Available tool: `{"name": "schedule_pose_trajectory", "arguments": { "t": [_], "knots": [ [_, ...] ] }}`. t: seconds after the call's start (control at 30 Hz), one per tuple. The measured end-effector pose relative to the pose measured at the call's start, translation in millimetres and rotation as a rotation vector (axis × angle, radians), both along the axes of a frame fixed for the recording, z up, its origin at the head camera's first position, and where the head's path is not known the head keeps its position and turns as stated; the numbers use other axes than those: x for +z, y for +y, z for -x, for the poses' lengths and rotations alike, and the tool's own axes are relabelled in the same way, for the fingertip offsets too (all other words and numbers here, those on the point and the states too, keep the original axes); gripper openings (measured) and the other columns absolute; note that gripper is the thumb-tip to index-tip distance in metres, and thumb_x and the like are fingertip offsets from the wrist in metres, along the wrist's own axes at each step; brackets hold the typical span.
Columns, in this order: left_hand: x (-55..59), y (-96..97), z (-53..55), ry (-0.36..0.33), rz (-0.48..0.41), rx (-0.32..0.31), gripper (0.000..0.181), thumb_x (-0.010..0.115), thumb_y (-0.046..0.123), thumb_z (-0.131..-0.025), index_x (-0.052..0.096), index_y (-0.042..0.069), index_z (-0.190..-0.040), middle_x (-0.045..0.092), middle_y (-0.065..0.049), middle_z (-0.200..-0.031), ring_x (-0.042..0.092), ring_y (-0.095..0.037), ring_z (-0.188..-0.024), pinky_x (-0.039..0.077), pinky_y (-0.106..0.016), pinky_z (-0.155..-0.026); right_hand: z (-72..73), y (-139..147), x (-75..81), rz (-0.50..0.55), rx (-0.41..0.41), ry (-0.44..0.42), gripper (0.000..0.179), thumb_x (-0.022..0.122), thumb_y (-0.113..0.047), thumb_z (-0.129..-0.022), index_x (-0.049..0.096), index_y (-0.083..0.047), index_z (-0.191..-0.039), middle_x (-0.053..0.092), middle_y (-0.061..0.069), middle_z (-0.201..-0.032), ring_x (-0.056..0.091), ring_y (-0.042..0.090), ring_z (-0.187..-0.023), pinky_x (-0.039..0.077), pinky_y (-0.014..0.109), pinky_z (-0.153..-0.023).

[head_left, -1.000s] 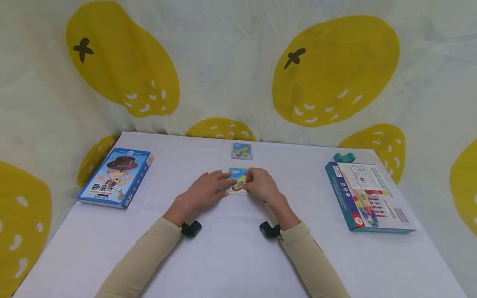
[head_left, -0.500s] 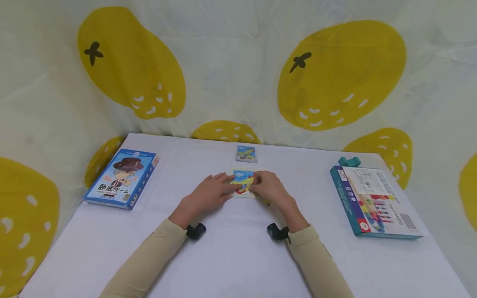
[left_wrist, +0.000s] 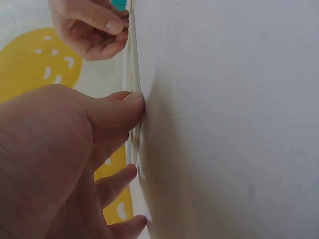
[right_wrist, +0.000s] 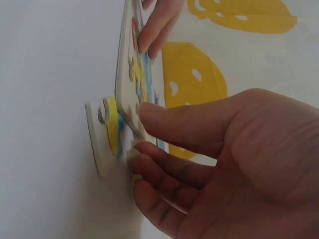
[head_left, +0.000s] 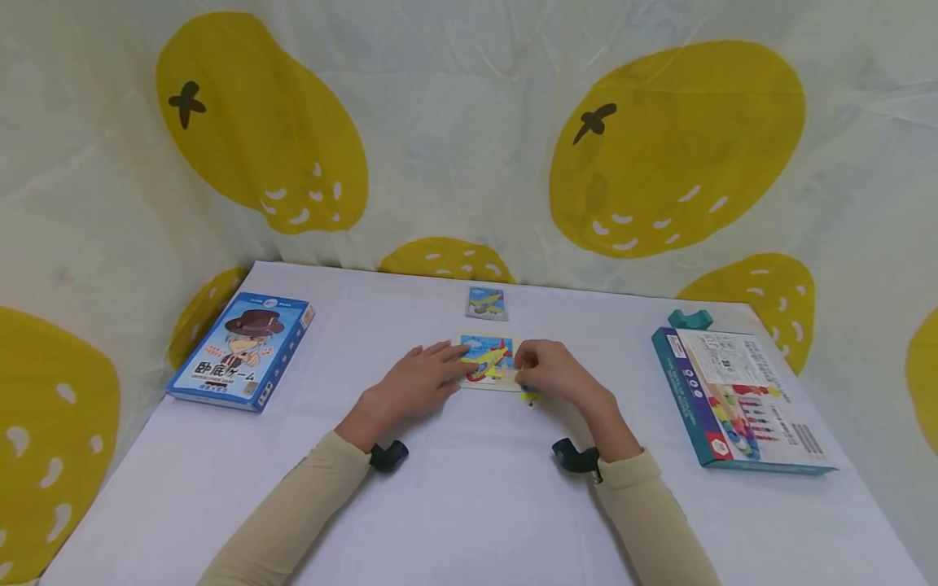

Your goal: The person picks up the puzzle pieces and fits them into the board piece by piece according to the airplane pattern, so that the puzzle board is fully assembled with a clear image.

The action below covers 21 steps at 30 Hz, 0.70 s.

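A small jigsaw puzzle board (head_left: 485, 346) with a yellow and red airplane picture lies on the white table. My left hand (head_left: 418, 381) rests at its left side, with fingertips touching the picture. My right hand (head_left: 558, 370) is at the board's right edge. In the right wrist view, the thumb (right_wrist: 164, 119) and bent fingers lie either side of that edge, with no piece visible between them. Below the right hand, a loose yellow and blue puzzle piece (head_left: 529, 396) lies near the board's front right corner. Part of the board's right side is hidden by the right hand.
Behind the board lies a small airplane picture card (head_left: 487, 303). A blue game box (head_left: 242, 350) sits at the left. To the right are a flat teal-edged box (head_left: 740, 399) and a teal curved block (head_left: 690, 319). A fruit-print curtain (head_left: 454, 146) hangs behind.
My right hand has shifted right from the picture to the board's edge, uncovering more of the airplane and the loose piece. The left hand stays on the board. The head view has shifted slightly.
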<state>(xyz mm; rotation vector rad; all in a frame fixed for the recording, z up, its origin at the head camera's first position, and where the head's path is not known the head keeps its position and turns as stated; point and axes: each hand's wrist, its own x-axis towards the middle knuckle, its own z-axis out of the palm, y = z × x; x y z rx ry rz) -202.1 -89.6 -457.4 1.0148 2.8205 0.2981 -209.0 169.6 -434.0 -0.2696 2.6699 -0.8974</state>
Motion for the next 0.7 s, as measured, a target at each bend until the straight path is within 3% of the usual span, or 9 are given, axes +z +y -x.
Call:
{"name": "schedule_pose_trajectory", "arguments": {
  "t": [0.27, 0.5, 0.7],
  "knots": [
    [-0.1, 2.6, -1.4, -0.01, -0.014, -0.011, 0.047, 0.056, 0.026, -0.102, 0.049, 0.03, -0.148, 0.039, 0.006, -0.16, 0.032, -0.025, -0.151, 0.032, -0.059, -0.116, -3.3, 14, 3.0, -0.004, 0.111, -0.048, 0.019, 0.074, 0.0, -0.082, 0.069, -0.006, -0.099, 0.062, 0.008, -0.09, 0.053, 0.02, -0.084, 0.047, 0.029, -0.074],
    [-2.8, 3.1, -0.6, -0.029, -0.028, 0.008, 0.047, 0.055, 0.027, -0.102, 0.048, 0.032, -0.148, 0.039, 0.008, -0.159, 0.031, -0.023, -0.151, 0.029, -0.061, -0.117, -8.6, 15, 6.1, -0.035, 0.214, -0.06, 0.038, 0.08, 0.001, -0.073, 0.061, -0.006, -0.104, 0.056, 0.01, -0.097, 0.049, 0.023, -0.092, 0.044, 0.032, -0.08],
    [-3.3, 3.0, 0.8, -0.031, -0.013, 0.013, 0.048, 0.055, 0.028, -0.101, 0.047, 0.032, -0.148, 0.04, 0.008, -0.159, 0.031, -0.023, -0.151, 0.028, -0.061, -0.117, -11.5, 11, 6.5, -0.086, 0.205, -0.058, 0.032, 0.081, 0.001, -0.074, 0.061, -0.007, -0.097, 0.057, 0.008, -0.092, 0.05, 0.021, -0.088, 0.045, 0.032, -0.076]
  ]
}}
